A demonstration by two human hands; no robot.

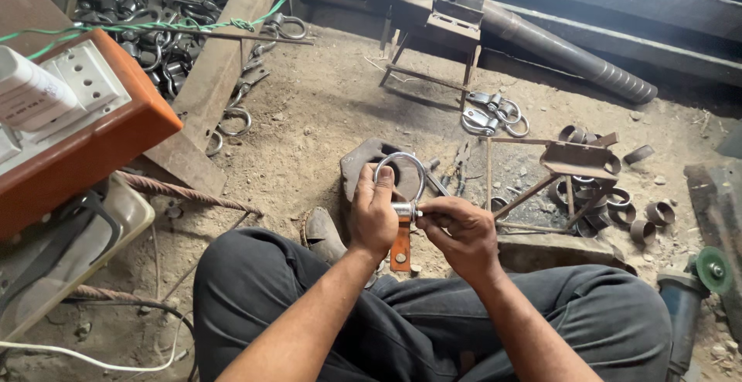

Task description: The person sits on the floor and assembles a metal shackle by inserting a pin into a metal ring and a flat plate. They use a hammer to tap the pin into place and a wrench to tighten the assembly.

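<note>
A: Ring clamp, held mid-air above the lap, just in front of the dark flat plate on the dirt floor. A steel loop on top, a short silver sleeve at its base, an orange strap hanging below.

B: Hands?

A: Left of the plate first: a heap of finished-looking rings far off by the orange socket box. Then the left hand, closed round the loop's left leg and the sleeve. The right hand is pinched shut on the sleeve's right end; whether it grips a pin there, I cannot tell.

B: Progress?

A: My reading: this piece is assembled but not yet let go. Right of the plate, loose sleeves lie round a small angle-iron stand, so more seems left to do.
</note>
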